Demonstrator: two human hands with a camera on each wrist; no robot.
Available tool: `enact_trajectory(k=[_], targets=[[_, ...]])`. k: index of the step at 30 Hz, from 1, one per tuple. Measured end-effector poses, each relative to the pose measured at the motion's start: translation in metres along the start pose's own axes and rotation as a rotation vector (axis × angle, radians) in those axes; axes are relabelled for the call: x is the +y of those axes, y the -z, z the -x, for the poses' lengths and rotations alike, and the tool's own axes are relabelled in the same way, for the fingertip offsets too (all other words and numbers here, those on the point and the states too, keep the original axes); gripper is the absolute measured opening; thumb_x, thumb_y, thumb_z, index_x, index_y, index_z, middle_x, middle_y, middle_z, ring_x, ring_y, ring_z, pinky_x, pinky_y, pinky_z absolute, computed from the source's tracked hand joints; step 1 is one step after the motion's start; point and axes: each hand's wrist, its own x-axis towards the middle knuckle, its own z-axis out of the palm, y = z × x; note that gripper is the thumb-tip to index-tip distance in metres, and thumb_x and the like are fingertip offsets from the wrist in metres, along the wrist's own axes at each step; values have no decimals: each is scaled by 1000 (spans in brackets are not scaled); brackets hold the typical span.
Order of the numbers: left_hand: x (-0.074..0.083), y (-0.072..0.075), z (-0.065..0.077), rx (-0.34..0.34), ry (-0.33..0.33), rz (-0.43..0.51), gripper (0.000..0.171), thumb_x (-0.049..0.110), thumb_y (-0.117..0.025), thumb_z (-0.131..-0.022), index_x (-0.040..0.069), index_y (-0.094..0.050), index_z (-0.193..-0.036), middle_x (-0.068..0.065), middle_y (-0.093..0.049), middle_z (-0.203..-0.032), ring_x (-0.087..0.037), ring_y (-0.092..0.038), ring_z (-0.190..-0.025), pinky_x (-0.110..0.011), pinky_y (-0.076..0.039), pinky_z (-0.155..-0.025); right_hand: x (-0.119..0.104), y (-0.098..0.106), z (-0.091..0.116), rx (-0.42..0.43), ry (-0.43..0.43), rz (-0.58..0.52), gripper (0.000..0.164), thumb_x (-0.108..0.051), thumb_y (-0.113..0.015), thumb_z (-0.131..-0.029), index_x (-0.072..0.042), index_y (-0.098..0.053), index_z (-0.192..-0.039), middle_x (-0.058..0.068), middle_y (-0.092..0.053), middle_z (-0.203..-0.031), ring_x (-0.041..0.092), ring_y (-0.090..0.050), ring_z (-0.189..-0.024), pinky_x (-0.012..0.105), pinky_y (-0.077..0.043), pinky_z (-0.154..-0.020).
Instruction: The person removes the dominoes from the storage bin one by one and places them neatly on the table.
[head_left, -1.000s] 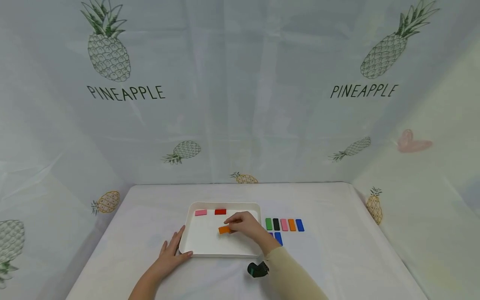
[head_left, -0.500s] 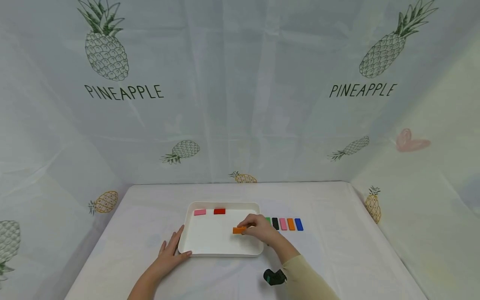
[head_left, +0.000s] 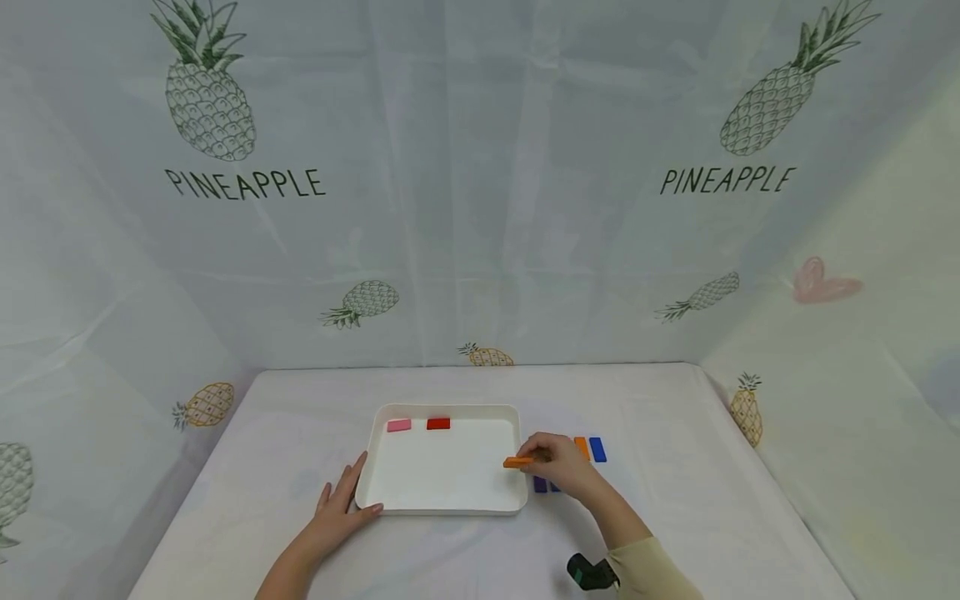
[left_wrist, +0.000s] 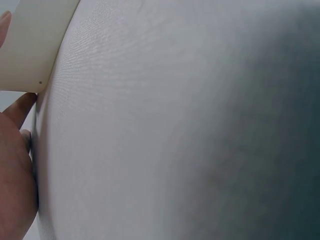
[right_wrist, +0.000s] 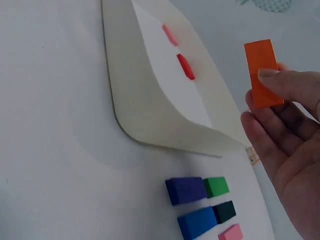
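Note:
Between thumb and fingers, my right hand pinches an orange block, raised at the right edge of a shallow white tray. My left hand rests against the tray's left front corner, its thumb on the front rim and its fingers spread along the left side. Inside the tray, along the back, lie a pink block and a red block, apart from each other. In the left wrist view only part of the left hand shows beside the tray wall.
Right of the tray lie a purple block, a blue block, a green block, a black block, another orange block and another blue block. White cloth covers the table; a pineapple-print curtain hangs behind.
My right hand has carried the orange block rightward from the middle of the tray to its right edge, now covering some blocks beyond. The left hand has stayed on the tray.

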Motion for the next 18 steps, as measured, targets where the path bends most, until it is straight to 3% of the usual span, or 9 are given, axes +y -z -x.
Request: enact_trajectory(k=[9, 18], targets=[[-1, -1, 1, -1, 6, -4, 97, 34, -76, -84, 9, -15, -156, -21, -18, -158, -43, 1, -146, -60, 13, -111, 14, 25, 19, 63, -44, -51, 17, -15, -81, -80, -7, -70, -89, 4, -66, -94, 20, -61, -83, 27, -55, -70], [-1, -1, 0, 19, -6, -7, 97, 34, -76, -84, 8, -17, -156, -22, -20, -157, -44, -1, -145, -60, 12, -111, 39, 41, 34, 131, -96, -105, 25, -6, -76, -83, 1, -67, -105, 9, -66, -95, 21, -63, -83, 27, -58, -70]])
